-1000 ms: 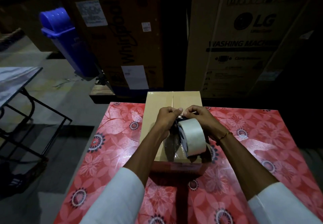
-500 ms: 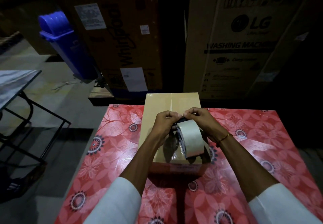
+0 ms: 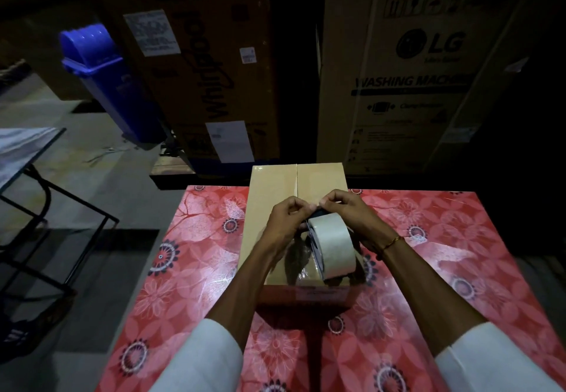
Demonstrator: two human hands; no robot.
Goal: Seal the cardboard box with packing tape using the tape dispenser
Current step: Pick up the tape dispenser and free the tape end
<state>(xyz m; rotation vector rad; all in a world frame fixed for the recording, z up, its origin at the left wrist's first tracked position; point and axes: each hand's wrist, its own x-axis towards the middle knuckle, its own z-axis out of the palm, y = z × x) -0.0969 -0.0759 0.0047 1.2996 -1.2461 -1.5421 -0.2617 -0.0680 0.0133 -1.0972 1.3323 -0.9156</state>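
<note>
A brown cardboard box [image 3: 272, 189] lies on the red flowered table [image 3: 196, 272], flaps closed with the centre seam running away from me. A tape dispenser with a white tape roll [image 3: 332, 246] stands on the near half of the box top. My left hand [image 3: 286, 223] and my right hand [image 3: 347, 211] meet just above the roll's far side, fingertips pinched together at the tape's end by the dark dispenser head. The dispenser's handle is hidden behind the roll and my hands.
Two tall appliance cartons [image 3: 407, 79] stand right behind the table. A blue bin [image 3: 104, 79] leans at the back left. A metal-framed table [image 3: 33, 159] stands on the floor to the left. The table's left edge drops to bare concrete floor.
Both hands stay pinched at the top of the roll, shifted slightly away from me along the seam. The box has not moved.
</note>
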